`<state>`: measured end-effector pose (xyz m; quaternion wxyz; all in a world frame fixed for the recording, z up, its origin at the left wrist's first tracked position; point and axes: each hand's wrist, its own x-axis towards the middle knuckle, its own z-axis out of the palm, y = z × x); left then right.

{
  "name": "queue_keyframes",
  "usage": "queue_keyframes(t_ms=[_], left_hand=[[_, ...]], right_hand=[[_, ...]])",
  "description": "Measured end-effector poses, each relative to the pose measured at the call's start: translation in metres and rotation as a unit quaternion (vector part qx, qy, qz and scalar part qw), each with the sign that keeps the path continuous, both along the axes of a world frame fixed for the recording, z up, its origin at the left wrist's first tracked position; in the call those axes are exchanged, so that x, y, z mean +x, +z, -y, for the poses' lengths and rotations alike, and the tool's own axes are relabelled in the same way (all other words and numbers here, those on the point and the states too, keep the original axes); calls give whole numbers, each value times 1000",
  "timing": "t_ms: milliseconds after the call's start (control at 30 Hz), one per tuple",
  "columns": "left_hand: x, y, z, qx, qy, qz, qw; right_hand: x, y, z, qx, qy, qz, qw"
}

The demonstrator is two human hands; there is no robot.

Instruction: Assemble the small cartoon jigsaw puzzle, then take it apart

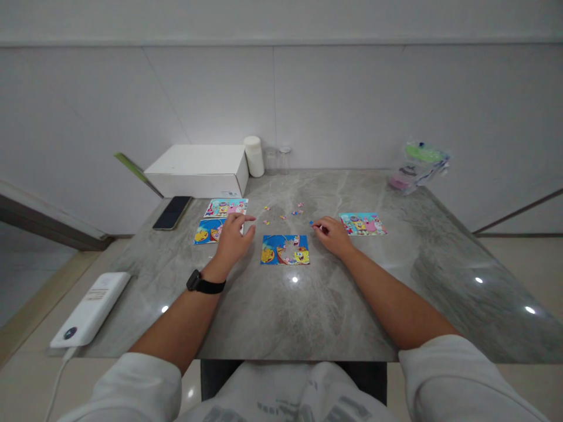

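From the head camera, you look down at a grey stone table [334,316]. A small puzzle [281,257] lies flat on it, near the middle, between the two arms. It has a hole in its picture where bits are missing. It sits right in front of the person, probably so both hands can get to it easily.

Loose puzzle bits [283,217] lie on the far side of the puzzle. They are spread out, which I think makes each one easy to see and pick.

The right hand [320,227] is near the right side of the puzzle. Its thumb and finger pinch a little blue bit [311,223]. The bit is tiny, so a fingertip pinch seems the best way to hold it.

The left hand [250,224] has its thumb and fingers apart, and I see nothing in it. It is over the blue picture [201,233] on the left. I cannot tell if it touches it. Just past that lies a bright picture card [226,206]. A card on the right [363,224] looks much the same. Both lie face up, maybe so they can be looked at.

The phone [172,212] and white box [197,170] are on the left, and a plastic bag [417,167] is far right. They look set aside, out of the arms' way.
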<state>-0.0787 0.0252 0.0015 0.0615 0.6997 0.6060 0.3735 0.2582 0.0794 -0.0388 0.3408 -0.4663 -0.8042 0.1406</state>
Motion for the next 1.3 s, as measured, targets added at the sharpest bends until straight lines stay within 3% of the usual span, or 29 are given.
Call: queue_keyframes(t_ms=[200, 300, 633, 1000, 1300], left_hand=[[-9, 22, -26, 14, -27, -47, 998], [-8, 25, -39, 4, -48, -66, 997], [1, -31, -44, -12, -44, -72, 996], [8, -39, -54, -37, -24, -144, 989], [7, -45, -62, -65, -33, -131, 989]], right_hand=[[-1, -1, -2, -4, 14, -2, 1000], [-1, 0, -1, -2, 18, -3, 1000], [2, 1, -2, -21, 5, -18, 1000], [0, 4, -1, -23, -7, -19, 1000], [2, -1, -3, -2, -5, -28, 1000]])
